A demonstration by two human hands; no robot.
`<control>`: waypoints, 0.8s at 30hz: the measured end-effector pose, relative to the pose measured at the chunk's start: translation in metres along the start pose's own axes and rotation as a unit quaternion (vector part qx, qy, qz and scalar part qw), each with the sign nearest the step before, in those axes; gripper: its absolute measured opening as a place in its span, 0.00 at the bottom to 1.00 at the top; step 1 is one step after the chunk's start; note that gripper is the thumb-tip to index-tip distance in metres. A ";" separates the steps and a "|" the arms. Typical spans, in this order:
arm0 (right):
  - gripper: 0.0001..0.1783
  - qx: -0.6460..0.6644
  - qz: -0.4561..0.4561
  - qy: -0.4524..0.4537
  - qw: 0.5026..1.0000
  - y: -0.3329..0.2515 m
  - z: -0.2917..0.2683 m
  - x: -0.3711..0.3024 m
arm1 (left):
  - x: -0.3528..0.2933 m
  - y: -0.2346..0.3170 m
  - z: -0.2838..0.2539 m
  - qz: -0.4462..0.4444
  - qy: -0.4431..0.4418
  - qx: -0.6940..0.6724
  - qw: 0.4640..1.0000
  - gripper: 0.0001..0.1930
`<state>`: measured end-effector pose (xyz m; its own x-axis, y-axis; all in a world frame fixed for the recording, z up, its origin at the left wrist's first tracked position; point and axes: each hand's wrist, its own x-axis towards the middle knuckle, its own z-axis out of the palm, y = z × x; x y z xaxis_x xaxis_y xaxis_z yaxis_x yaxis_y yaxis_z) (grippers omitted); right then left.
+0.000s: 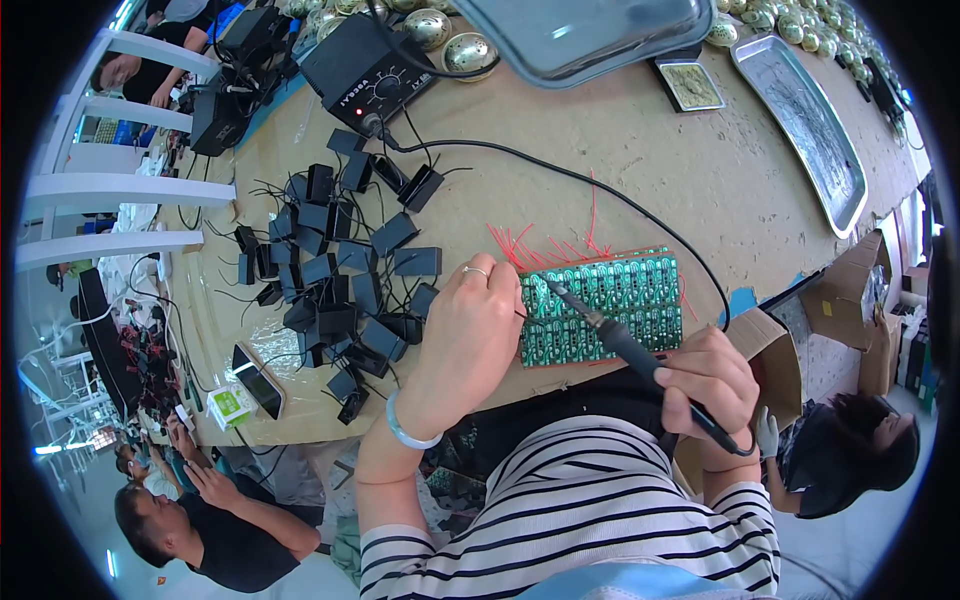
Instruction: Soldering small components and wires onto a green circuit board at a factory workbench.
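A green circuit board panel [650, 300], made of rows of small boards, lies at the table's front edge, with thin red wires [515, 245] sticking out along its far side. My right hand [712, 385] is closed around the handle of a soldering iron [630, 350]; its tip points at the panel's upper left part. At the panel's left end my left hand [465, 325] is closed, fingertips pressed together at the board. A short dark wire seems to show beside them, but what they pinch is mostly hidden.
Many black box-shaped parts [395, 233] with thin wires are piled left of my left hand. Behind them stands a black soldering station [368, 80]; its cable [560, 160] arcs across to my right. Metal trays [815, 140], a phone [258, 382] and a cardboard box [765, 350] surround the work area. Other people sit nearby.
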<state>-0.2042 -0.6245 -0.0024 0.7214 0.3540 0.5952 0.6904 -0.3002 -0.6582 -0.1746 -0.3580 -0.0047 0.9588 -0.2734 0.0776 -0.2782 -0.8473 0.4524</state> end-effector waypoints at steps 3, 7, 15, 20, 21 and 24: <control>0.03 0.001 0.027 0.038 0.999 -0.004 -0.005 -0.010 | 0.002 0.002 0.000 0.008 -0.008 0.002 1.000 0.05; 0.03 0.006 0.046 0.066 0.997 -0.004 -0.001 -0.019 | 0.000 0.000 -0.003 0.003 -0.015 0.011 1.000 0.05; 0.13 0.019 0.099 0.241 0.965 0.003 0.012 -0.051 | 0.011 0.008 -0.005 0.022 0.009 -0.009 1.000 0.02; 0.09 0.250 0.163 0.303 0.905 0.015 0.058 -0.038 | -0.006 -0.004 -0.007 -0.047 -0.002 -0.026 0.999 0.07; 0.09 0.270 0.128 0.333 0.894 0.018 0.066 -0.035 | -0.010 -0.002 -0.003 -0.050 0.026 -0.055 0.997 0.09; 0.07 0.260 0.129 0.341 0.894 0.020 0.066 -0.030 | -0.014 -0.007 -0.004 0.100 0.078 0.017 0.992 0.07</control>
<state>-0.2154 -0.5823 -0.0636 0.8407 -0.3441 0.4181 0.5056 0.2221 -0.8337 -0.1854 -0.3465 -0.0051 0.8803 -0.3668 0.3008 -0.4638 -0.7989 0.3830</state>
